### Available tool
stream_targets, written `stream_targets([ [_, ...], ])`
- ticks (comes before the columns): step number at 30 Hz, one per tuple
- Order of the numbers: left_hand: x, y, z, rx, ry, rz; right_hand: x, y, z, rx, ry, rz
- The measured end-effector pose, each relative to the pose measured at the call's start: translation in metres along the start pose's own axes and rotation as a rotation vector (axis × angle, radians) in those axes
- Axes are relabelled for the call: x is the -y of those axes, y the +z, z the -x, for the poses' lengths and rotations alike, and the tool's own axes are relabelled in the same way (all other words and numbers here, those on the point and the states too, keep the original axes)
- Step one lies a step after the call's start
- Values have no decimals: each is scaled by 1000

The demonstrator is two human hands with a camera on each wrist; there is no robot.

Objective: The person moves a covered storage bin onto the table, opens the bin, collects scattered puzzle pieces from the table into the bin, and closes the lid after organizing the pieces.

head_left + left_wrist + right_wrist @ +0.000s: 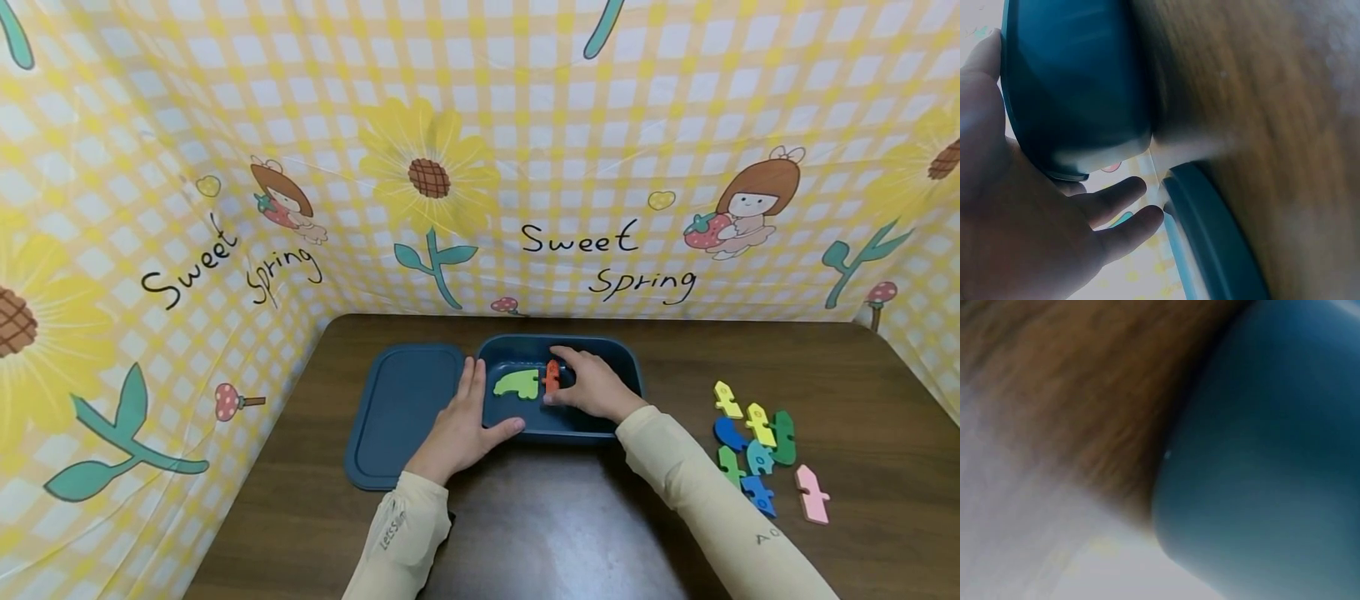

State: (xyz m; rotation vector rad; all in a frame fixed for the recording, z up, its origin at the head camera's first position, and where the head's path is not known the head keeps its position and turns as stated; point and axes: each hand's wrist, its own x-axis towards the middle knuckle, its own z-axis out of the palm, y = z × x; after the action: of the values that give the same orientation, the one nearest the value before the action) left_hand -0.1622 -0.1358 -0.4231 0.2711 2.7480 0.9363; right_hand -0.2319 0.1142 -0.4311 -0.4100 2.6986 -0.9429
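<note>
A dark blue box [570, 436] stands on the table with its top uncovered. Inside it lie a light green puzzle piece [517, 383] and, just right of that, an orange puzzle piece [552, 379]. My right hand [596, 383] reaches into the box and pinches the orange piece between thumb and fingers. At the box's left end, my left hand [459, 427] rests against the wall and rim, fingers extended and thumb spread along the near side. The left wrist view shows that hand [1029, 187] beside the box [1079, 81]. Only the box's outer wall [1260, 475] shows in the right wrist view, without fingers.
A flat blue lid [397, 417] lies left of the box, close to the left hand. To the right, several loose puzzle pieces are grouped, among them a dark green one [783, 437], a blue one [759, 496] and a pink one [812, 494]. A checked cloth [570, 167] hangs behind the table.
</note>
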Motion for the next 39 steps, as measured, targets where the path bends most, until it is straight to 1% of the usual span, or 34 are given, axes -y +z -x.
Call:
stream_targets([
  [3, -1, 1, 0, 4, -5, 2, 1, -2, 3, -16, 16, -35],
  [6, -1, 2, 0, 13, -13, 8, 3, -9, 10, -67, 8, -78],
  [9, -1, 2, 0, 14, -11, 18, 6, -24, 21, -157, -22, -142],
  [12, -1, 2, 0, 3, 0, 22, 7, -45, 35, -240, -47, -193],
  [15, 0, 2, 0, -5, 6, 21, 0, -66, 48, -299, -68, -182],
  [18, 0, 2, 1, -8, 4, 20, -16, -86, 63, -313, -77, -117],
  [21, 0, 3, 1, -5, 3, 20, -41, -102, 77, -282, -53, -31],
  [24, -1, 3, 2, -3, 0, 18, -70, -114, 91, -204, 10, 78],
  [27, 1, 4, 1, -4, -3, 19, -97, -119, 103, -115, 82, 183],
  [29, 2, 4, 1, -8, -4, 19, -112, -119, 111, -60, 113, 235],
  [31, 3, 4, 1, -8, -4, 20, -123, -118, 117, -20, 120, 256],
  [33, 3, 4, 1, -10, -1, 18, -130, -117, 120, 3, 106, 259],
  [36, 2, 3, 0, -10, 2, 14, -136, -116, 122, 25, 95, 230],
  [39, 1, 3, 0, -8, 7, 11, -139, -113, 121, 32, 107, 197],
])
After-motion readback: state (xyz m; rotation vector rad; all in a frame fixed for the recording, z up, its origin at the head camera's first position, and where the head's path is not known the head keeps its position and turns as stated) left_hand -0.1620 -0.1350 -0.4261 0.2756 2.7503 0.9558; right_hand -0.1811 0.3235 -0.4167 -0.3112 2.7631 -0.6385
